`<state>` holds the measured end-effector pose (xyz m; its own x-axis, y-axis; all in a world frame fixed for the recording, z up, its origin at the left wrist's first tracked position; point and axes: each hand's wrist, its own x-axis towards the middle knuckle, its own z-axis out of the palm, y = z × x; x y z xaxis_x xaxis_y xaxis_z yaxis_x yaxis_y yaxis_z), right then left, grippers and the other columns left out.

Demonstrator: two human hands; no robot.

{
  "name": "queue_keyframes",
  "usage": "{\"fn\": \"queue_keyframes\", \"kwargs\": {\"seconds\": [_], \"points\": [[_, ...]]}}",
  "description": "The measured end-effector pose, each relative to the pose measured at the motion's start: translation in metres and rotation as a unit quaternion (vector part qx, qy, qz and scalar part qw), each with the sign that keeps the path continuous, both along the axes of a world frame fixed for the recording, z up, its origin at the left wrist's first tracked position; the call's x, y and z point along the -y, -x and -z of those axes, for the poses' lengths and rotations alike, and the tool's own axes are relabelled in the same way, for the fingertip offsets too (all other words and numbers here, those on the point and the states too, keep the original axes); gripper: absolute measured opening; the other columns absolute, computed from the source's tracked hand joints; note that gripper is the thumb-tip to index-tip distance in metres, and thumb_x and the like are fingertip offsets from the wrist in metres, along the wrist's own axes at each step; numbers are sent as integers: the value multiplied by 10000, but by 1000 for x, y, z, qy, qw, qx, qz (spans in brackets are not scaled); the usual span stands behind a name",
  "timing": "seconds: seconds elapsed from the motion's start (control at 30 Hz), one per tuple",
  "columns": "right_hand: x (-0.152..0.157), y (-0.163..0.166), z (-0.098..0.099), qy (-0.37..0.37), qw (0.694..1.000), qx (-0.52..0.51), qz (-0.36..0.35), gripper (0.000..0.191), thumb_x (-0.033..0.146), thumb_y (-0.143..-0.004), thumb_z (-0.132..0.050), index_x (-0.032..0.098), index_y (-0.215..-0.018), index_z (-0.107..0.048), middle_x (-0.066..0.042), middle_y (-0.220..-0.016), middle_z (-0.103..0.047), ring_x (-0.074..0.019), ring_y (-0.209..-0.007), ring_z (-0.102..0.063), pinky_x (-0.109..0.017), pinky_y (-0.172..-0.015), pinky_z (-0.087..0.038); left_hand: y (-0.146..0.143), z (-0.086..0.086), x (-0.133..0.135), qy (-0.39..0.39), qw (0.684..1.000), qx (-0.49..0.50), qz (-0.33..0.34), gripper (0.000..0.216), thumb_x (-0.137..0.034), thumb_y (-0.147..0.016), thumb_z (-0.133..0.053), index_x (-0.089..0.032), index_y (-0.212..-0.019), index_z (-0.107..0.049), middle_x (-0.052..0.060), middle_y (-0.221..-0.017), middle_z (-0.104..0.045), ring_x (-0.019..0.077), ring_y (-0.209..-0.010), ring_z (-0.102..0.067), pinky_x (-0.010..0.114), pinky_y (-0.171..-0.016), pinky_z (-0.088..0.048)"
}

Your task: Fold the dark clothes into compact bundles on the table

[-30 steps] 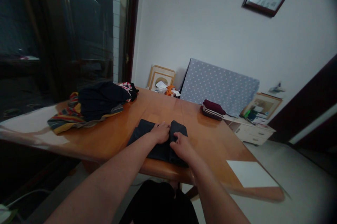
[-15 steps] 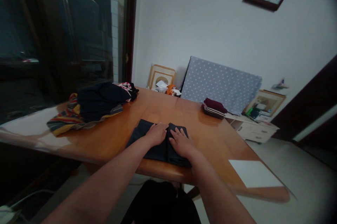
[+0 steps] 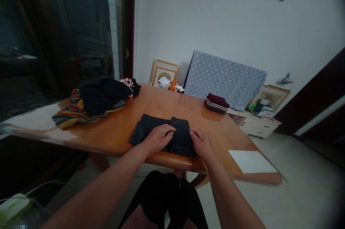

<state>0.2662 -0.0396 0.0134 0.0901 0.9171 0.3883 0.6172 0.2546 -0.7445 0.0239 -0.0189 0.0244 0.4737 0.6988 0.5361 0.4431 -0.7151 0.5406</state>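
A dark navy folded garment [image 3: 181, 137] lies near the table's front edge, its right part doubled over into a thicker band. Over the left edge of that band, my left hand [image 3: 161, 138] is closed, with thumb and fingers pinched together at the cloth. My right hand [image 3: 201, 143] pinches the band's right edge between thumb and curled fingers. The fingertips hide the exact bits of cloth they hold. What kind of garment it is, I cannot tell.
On the wooden table [image 3: 159, 99], a loose heap of clothes [image 3: 104, 96] lies at the left. A folded stack [image 3: 217, 102] with maroon on top sits at the far right. White paper [image 3: 252, 161] lies near the right corner. Behind stands a dotted grey cloth-covered panel [image 3: 223, 80].
Both hands were flat on the garment; now their fingers are curled in. My right hand has moved to the garment's right edge. The camera view has tilted slightly down.
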Motion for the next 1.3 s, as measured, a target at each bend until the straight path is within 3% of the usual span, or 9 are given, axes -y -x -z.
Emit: {"fn": "queue_keyframes", "kwargs": {"seconds": [0.17, 0.27, 0.37, 0.53, 0.7, 0.9, 1.07, 1.2, 1.3], "points": [[46, 0, 13, -85, 995, 45, 19, 272, 266, -878, -454, 201, -994, -691, -81, -1089, -701, -218, -1081, -620, -383, -981, -463, -2, 8, 33, -4, 999, -16, 28, 325, -200, -811, -607, -222, -1128, -672, 65, -1213, -672, 217, -1148, -606, 356, -1016, -467], [67, 9, 17, -139, 983, 114, -20, 222, 199, -845, -483, 215, -910, -695, -83, -1204, -656, -222, -1210, -549, -409, -1061, -402, -3, 13, 35, -2, 999, -38, 16, 296, -188, -824, -573, -219, -1098, -681, 64, -1173, -688, 213, -1123, -619, 350, -1005, -471], [79, 19, 20, -152, 973, 166, -42, 240, 169, -838, -511, 223, -953, -715, -83, -1335, -593, -243, -1315, -468, -452, -1103, -358, -3, 14, 34, 1, 998, -60, 13, 273, -214, -850, -557, -218, -1092, -683, 61, -1129, -699, 209, -1084, -635, 339, -979, -482], [82, 26, 26, -143, 969, 200, 3, 306, 202, -863, -533, 236, -1113, -706, -91, -1428, -531, -281, -1374, -409, -511, -1106, -346, -3, 14, 37, 4, 997, -75, -11, 333, -254, -811, -617, -220, -1140, -653, 66, -1154, -693, 227, -1085, -633, 348, -964, -490], [81, 28, 27, -141, 966, 212, 32, 276, 202, -857, -540, 229, -1047, -739, -87, -1408, -554, -291, -1376, -401, -513, -1126, -318, -5, 17, 37, 22, 999, -40, -22, 211, -238, -879, -528, -248, -1036, -669, 29, -1120, -715, 191, -1054, -658, 308, -943, -501], [86, 39, 22, -110, 969, 220, 22, 367, 184, -835, -560, 293, -1146, -721, -59, -1467, -503, -301, -1408, -353, -542, -1135, -278, -3, 20, 34, 53, 998, 3, -14, 240, -276, -934, -484, -253, -1053, -691, 25, -1147, -727, 177, -1086, -663, 293, -956, -501], [87, 43, 21, -108, 972, 207, 12, 311, 190, -828, -567, 305, -1063, -735, -37, -1446, -522, -291, -1402, -356, -557, -1145, -239, -2, 22, 32, 65, 998, 20, 4, 235, -276, -948, -468, -244, -975, -700, 33, -1157, -724, 175, -1101, -656, 306, -961, -495], [85, 42, 24, -125, 974, 176, 62, 254, 187, -839, -540, 246, -992, -733, -74, -1364, -583, -282, -1358, -410, -544, -1141, -255, -2, 20, 32, 56, 998, 20, 4, 188, -259, -919, -506, -232, -892, -689, 45, -1131, -722, 187, -1086, -654, 327, -950, -497], [87, 42, 25, -123, 970, 182, 106, 292, 196, -861, -516, 235, -1056, -729, -93, -1403, -556, -305, -1374, -382, -580, -1138, -233, -2, 20, 34, 47, 999, 25, 11, 171, -251, -912, -509, -228, -873, -674, 51, -1121, -715, 189, -1082, -649, 331, -949, -493]]}}
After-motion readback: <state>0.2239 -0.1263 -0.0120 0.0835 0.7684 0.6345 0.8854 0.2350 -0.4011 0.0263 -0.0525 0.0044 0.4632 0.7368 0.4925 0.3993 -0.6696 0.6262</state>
